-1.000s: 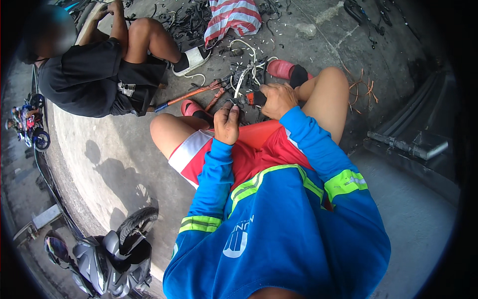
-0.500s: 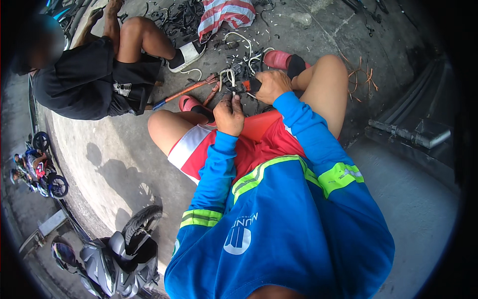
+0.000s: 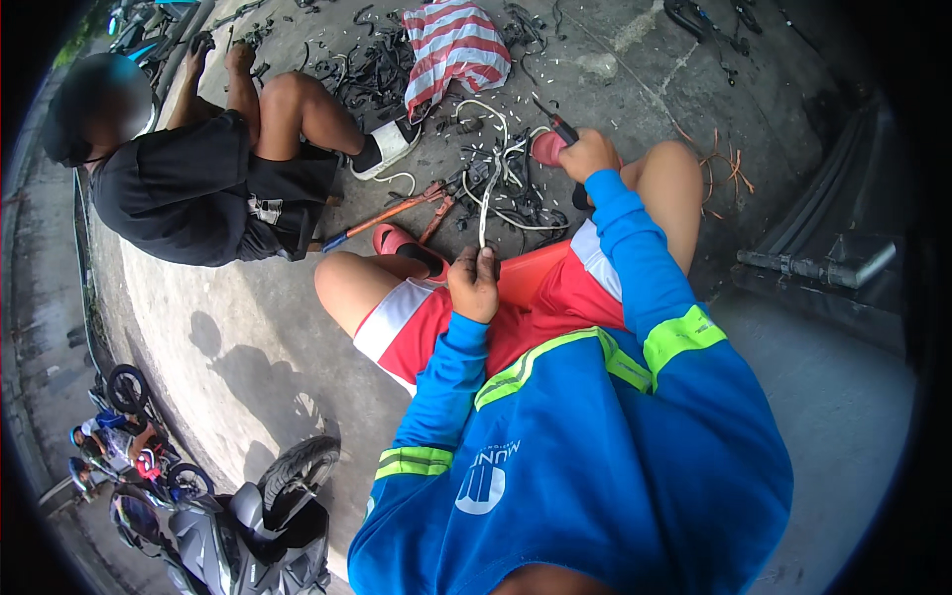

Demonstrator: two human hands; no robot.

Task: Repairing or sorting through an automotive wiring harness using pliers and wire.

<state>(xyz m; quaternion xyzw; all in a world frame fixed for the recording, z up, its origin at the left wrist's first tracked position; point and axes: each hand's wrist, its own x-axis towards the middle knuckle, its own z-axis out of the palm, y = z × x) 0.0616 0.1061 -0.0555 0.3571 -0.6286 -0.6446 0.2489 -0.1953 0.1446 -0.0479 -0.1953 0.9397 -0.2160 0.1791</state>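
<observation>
My left hand (image 3: 473,285) is closed on one end of a white cable (image 3: 484,220), pinched between thumb and fingers over my lap. From there the cable runs taut away from me to a tangle on the ground. My right hand (image 3: 591,155) grips a knife (image 3: 564,129) by its black and red handle, above my right foot. The dark, narrow blade points up and away from me, apart from the cable. Black sheathing scraps (image 3: 540,216) lie under and around the cable.
Orange bolt cutters (image 3: 387,215) lie beside my left foot. A red-and-white striped bag (image 3: 456,55) rests on more black scraps ahead. A co-worker (image 3: 188,188) in black sits at left. Copper strands (image 3: 729,169) lie at right; a motorcycle (image 3: 248,526) stands lower left.
My right hand has moved away and to the right with the knife, off the cable. My left hand has drawn the cable end back toward my lap, stretching it out.
</observation>
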